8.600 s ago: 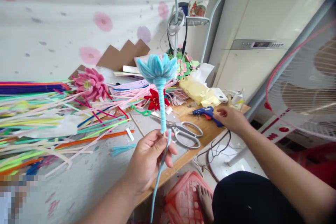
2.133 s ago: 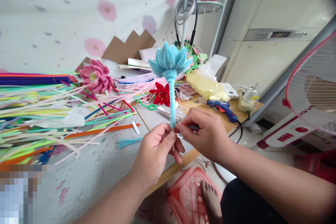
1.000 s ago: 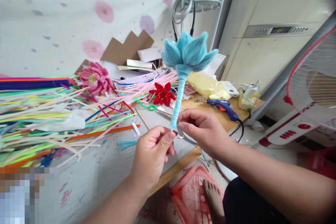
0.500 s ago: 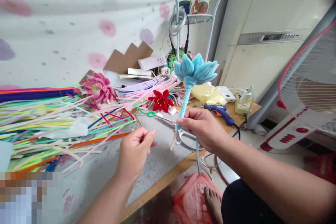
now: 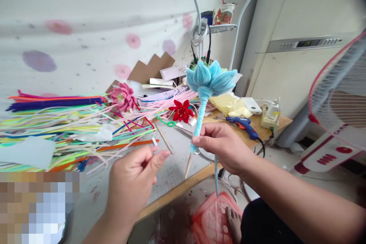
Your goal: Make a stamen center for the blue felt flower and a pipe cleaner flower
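Observation:
My right hand [image 5: 223, 145] grips the lower stem of a light blue pipe-cleaner flower [image 5: 211, 78], holding it upright. A bare wooden stick end [image 5: 188, 166] pokes out below the blue wrapping, and a loose blue pipe cleaner [image 5: 216, 175] hangs beneath the hand. To the left, apart from the flower, my left hand [image 5: 133, 179] is closed with thumb against fingers; what it pinches, if anything, is hidden. A small white strip [image 5: 154, 142] shows just above its fingers, and I cannot tell whether they touch it. Another wooden stick [image 5: 164, 139] lies on the table beyond.
Many coloured pipe cleaners [image 5: 57, 120] cover the table's left side. A pink flower [image 5: 123, 97] and a red flower [image 5: 182, 111] lie farther back. A blue glue gun [image 5: 244, 125] rests at the right. A red plastic basket [image 5: 207, 217] and a fan [image 5: 340, 95] stand off the table.
The view has swung left, so the background sits farther right and lower. My left hand has moved left, farther from the flower. My right hand still holds the stem.

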The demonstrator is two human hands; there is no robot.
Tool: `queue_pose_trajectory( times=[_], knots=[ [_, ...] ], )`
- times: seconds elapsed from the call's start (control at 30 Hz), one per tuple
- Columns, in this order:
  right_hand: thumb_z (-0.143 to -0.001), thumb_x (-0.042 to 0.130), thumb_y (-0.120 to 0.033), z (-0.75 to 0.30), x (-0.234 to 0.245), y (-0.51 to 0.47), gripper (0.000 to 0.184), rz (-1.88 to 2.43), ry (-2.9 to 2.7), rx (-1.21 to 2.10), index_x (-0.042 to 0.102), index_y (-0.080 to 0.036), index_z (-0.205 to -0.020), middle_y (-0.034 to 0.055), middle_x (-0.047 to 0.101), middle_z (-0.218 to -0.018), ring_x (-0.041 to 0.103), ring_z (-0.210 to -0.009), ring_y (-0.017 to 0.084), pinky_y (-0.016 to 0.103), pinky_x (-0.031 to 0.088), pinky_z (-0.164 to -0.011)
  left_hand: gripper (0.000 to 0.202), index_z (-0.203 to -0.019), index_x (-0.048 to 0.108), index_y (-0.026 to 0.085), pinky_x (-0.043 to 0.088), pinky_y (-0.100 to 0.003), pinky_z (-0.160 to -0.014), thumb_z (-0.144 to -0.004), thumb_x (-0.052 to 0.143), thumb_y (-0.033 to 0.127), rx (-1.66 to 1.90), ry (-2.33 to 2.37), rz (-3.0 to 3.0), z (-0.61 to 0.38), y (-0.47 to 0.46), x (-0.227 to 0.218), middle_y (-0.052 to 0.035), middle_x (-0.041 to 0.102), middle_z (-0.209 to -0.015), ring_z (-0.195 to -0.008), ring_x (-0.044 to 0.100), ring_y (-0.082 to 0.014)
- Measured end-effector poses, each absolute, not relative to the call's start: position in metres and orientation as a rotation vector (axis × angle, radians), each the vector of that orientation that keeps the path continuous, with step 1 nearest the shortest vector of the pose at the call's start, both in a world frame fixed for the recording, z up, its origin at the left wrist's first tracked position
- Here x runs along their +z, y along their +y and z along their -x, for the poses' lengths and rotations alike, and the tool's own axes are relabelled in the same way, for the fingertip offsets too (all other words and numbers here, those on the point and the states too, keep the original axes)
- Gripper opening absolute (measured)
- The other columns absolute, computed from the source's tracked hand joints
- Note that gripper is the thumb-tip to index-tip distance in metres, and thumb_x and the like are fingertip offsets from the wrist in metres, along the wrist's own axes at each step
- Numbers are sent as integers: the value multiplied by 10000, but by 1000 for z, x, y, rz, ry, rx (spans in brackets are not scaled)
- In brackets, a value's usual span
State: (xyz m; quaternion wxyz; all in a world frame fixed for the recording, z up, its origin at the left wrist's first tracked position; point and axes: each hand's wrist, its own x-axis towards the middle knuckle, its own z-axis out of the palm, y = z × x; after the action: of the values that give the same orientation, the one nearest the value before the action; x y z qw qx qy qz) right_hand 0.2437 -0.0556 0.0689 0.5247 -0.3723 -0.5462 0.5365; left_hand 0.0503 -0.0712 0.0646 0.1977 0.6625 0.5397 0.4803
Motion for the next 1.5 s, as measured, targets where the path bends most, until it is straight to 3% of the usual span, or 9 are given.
queue_pose_trajectory(
  times=[0.07, 0.13, 0.23, 0.47, 0.73, 0.93, 1.17, 1.3, 1.5],
  knots=[
    [-641, 730, -381, -243, 72, -60, 342, 880, -1308, 1297, 491, -152, -557, -60, 430, -524, 300, -497, 59, 228, 207, -486, 340, -490, 514, 199, 328, -218, -456, -775, 594, 366, 1275, 1446, -1853, -50, -73, 66, 42, 456, -406, -423, 438, -103],
    [-630, 739, -363, -241, 74, -63, 331, 856, -1300, 1316, 496, -149, -559, -56, 445, -529, 316, -501, 60, 229, 217, -493, 155, -764, 654, 222, 426, -223, -565, -801, 572, 349, 1147, 1326, -1781, -53, -76, 64, 16, 625, -607, -583, 580, -134],
    [-634, 738, -328, -240, 75, -68, 306, 816, -1299, 1337, 502, -146, -564, -48, 473, -549, 349, -518, 64, 230, 250, -515, 290, -1087, 601, 225, 481, -282, -734, -835, 541, 357, 1058, 1170, -1545, -63, -84, 58, -36, 698, -846, -765, 649, -172],
    [-658, 734, -311, -238, 75, -79, 251, 810, -1381, 1364, 563, -136, -604, -42, 492, -557, 408, -525, 76, 233, 312, -531, 132, -796, 582, 160, 491, -245, -678, -815, 595, 291, 1111, 890, -1031, -82, -102, 60, 5, 620, -738, -675, 616, -115],
    [-672, 736, -300, -238, 79, -90, 217, 678, -1371, 1511, 609, -131, -624, -18, 603, -563, 559, -539, 100, 242, 441, -576, 180, -743, 505, 156, 464, -202, -654, -734, 685, 151, 1069, 673, -997, -77, -97, 62, 25, 602, -721, -663, 610, -88],
    [-683, 736, -291, -238, 78, -92, 230, 638, -1374, 1552, 596, -129, -599, -21, 598, -547, 562, -517, 91, 231, 441, -552, 235, -725, 500, 155, 450, -205, -629, -683, 731, 153, 1056, 646, -1022, -77, -99, 63, 29, 586, -686, -633, 575, -83],
    [-626, 774, -305, -237, 77, -95, 303, 683, -1352, 1566, 539, -126, -559, -54, 490, -524, 420, -513, 55, 207, 327, -531, 294, -861, 545, 182, 417, -193, -713, -658, 756, 179, 1041, 612, -1172, -72, -96, 62, 17, 562, -831, -791, 523, -91],
    [-642, 761, -333, -235, 76, -97, 329, 680, -1402, 1591, 514, -131, -562, -48, 476, -550, 392, -545, 65, 222, 297, -550, 606, -1159, 469, 295, 434, -232, -780, -647, 759, 148, 1005, 572, -1209, -70, -94, 66, 3, 522, -1077, -921, 509, -121],
    [-700, 713, -330, -232, 72, -96, 282, 672, -1485, 1583, 533, -133, -608, -42, 469, -582, 378, -562, 76, 238, 274, -559, 497, -1149, 520, 239, 428, -206, -754, -699, 691, 116, 902, 515, -1251, -65, -95, 68, -16, 557, -964, -869, 505, -105]
  ],
)
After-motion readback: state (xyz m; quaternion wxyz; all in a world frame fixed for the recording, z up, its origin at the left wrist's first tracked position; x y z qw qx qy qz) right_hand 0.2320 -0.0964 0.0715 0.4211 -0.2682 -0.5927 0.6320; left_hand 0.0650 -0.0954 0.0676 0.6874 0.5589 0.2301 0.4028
